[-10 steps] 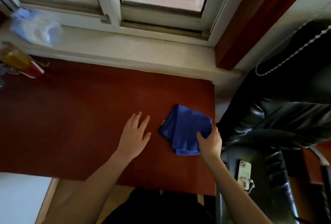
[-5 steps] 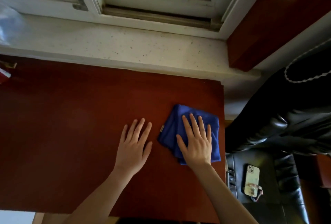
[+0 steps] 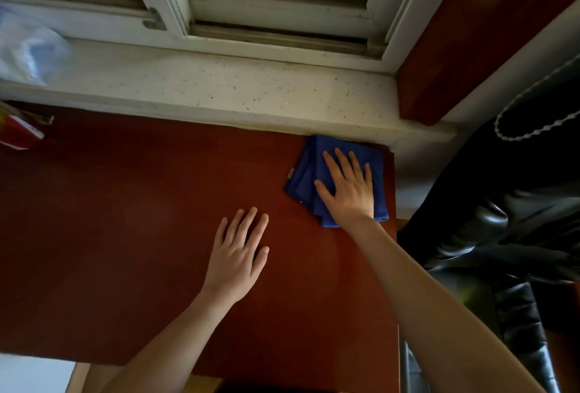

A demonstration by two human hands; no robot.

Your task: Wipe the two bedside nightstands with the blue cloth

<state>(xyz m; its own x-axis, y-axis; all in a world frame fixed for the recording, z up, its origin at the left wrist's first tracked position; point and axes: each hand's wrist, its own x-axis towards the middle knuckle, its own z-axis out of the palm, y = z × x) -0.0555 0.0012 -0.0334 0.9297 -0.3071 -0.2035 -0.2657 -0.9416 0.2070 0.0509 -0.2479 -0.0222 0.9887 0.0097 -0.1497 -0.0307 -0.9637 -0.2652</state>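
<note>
We look down on a dark red worktop (image 3: pixel 125 220), which we take to be one nightstand, set against a pale speckled window sill (image 3: pixel 219 84). A black leather seat (image 3: pixel 502 235) sits just beside its right edge. The left hand (image 3: pixel 238 254) lies flat on bare wood, fingers spread and holding nothing. The right hand (image 3: pixel 348 188) presses flat, fingers slightly fanned, on the folded blue cloth (image 3: pixel 304 179), which sits in the far right corner, touching the sill's lip.

We judge the main risk to be the cloth sliding over the right edge, since it lies almost at the rim. A sweep left could also knock the red item (image 3: pixel 18 135) at the far left edge (we cannot tell what it is, as the picture crops it). A pale plastic bag (image 3: pixel 28 47) on the sill is blurred. The second nightstand is out of view, and shadow hides any dust on the wood.
</note>
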